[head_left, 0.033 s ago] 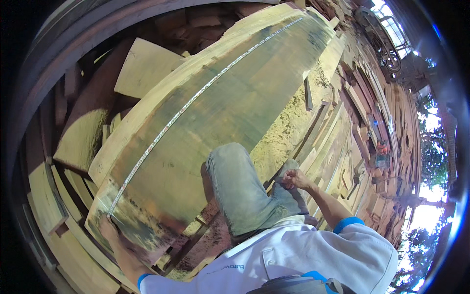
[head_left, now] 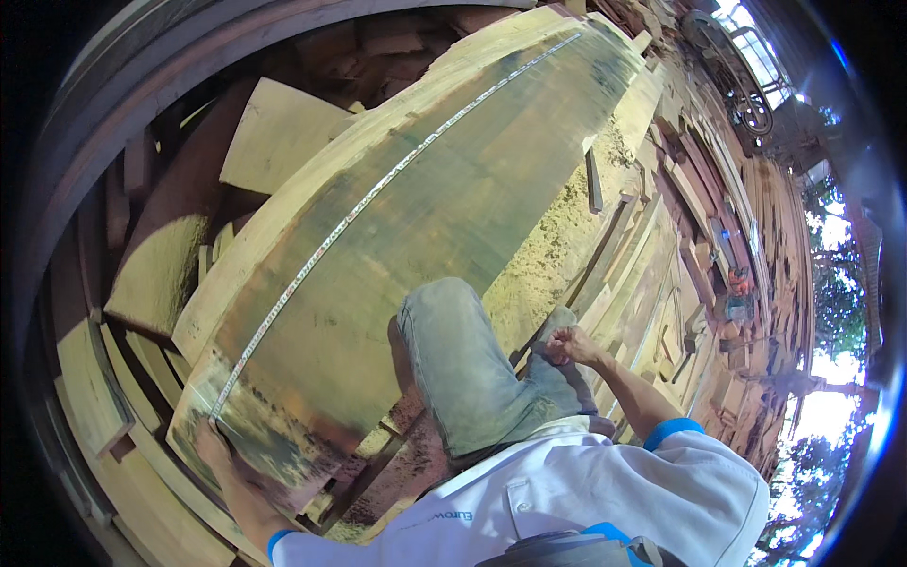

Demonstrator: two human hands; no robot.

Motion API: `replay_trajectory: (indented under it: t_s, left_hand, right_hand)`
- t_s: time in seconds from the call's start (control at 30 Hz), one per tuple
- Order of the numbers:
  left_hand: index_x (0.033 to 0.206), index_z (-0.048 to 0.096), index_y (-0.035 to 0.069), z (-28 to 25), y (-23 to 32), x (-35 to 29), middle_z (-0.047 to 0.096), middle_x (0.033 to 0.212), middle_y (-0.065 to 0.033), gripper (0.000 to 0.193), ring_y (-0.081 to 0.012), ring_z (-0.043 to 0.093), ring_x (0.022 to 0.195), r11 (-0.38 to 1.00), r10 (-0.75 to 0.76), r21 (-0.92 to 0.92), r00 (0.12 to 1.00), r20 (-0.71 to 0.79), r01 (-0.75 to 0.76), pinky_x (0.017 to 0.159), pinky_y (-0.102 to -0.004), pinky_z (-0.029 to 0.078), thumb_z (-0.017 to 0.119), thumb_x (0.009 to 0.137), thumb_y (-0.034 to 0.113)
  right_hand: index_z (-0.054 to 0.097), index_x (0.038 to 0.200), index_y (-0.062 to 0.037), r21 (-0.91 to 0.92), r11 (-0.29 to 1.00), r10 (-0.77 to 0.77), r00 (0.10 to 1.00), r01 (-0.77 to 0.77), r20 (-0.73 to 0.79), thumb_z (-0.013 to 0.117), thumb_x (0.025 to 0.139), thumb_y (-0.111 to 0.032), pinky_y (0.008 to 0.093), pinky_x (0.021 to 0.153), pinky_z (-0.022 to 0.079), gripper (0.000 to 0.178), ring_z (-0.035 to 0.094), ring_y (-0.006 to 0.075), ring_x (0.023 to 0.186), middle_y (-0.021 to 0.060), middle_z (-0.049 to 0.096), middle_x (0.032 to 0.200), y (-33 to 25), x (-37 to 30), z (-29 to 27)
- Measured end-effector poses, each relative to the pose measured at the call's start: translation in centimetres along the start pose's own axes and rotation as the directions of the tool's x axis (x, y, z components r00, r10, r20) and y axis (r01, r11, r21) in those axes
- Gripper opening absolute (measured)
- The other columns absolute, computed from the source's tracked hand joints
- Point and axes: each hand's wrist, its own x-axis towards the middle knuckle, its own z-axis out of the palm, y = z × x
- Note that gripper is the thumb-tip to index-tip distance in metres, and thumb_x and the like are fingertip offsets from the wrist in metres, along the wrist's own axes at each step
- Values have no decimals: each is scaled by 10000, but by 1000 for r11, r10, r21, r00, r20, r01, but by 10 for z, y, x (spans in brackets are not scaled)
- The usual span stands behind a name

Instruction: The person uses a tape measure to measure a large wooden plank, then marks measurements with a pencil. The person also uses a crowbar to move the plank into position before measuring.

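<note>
Left hand: lower left of the frame, pressed against the near end of the big wooden slab, fingers bent over the end of the measuring tape and pinning it to the wood
Measuring tape: a thin pale strip running from under the left fingers at the lower left, up along the slab's face to its far end at the upper middle of the frame
Wooden slab: very large, yellow-green, rough-sawn, lying diagonally from lower left to upper right; its near end is stained dark and chipped
Right hand: right of centre, just past the knee, fingers curled into a loose fist; whether anything is inside the fist cannot be told
Knee: the person's bent leg in grey trousers, in the lower middle, resting against the slab's right edge, between the two hands
Sleeves: white shirt with blue cuffs, along the bottom edge
Sawdust: a pale heap along the slab's right side, just above the right hand
Stacked planks: many boards piled at the right of the frame, well apart from both hands
Offcuts: loose slabs of wood at the upper left, beside the slab
Containers: none can be made out among the timber
</note>
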Motion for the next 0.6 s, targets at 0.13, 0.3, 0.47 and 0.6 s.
replay_trajectory:
  t_s: [0.13,0.3,0.47,0.6]
  left_hand:
    - [1050,570,83,-1,-5,4,615,1046,-194,269,-435,594,927,997,51,57,998,40,-53,765,-529,458,437,996,311]
    - [1055,571,93,-2,7,2,613,1052,-193,306,-429,595,939,999,-16,38,998,63,14,772,-524,459,410,1004,348]
    - [1068,581,92,2,6,2,612,1062,-190,336,-418,591,962,1000,21,9,1000,22,-21,782,-515,462,400,1006,368]
    - [1226,558,84,10,-4,6,618,1128,-231,370,-434,575,1051,999,17,42,1000,-17,-17,863,-500,451,388,1013,334]
  right_hand:
    - [638,835,-66,-98,995,-26,997,19,-70,593,877,-105,236,554,461,73,574,95,614,4,616,710,4,-4,4]
    - [619,780,-72,-72,997,-23,996,17,-83,599,847,-91,233,538,443,72,541,87,578,-8,590,671,8,-2,7]
    - [633,803,-70,-139,990,-15,995,1,-100,633,833,-105,237,535,444,46,547,84,583,-8,596,664,7,-2,7]
    - [657,831,-64,-130,991,-8,998,0,-58,640,832,-114,246,548,455,53,564,87,602,2,618,681,1,0,3]
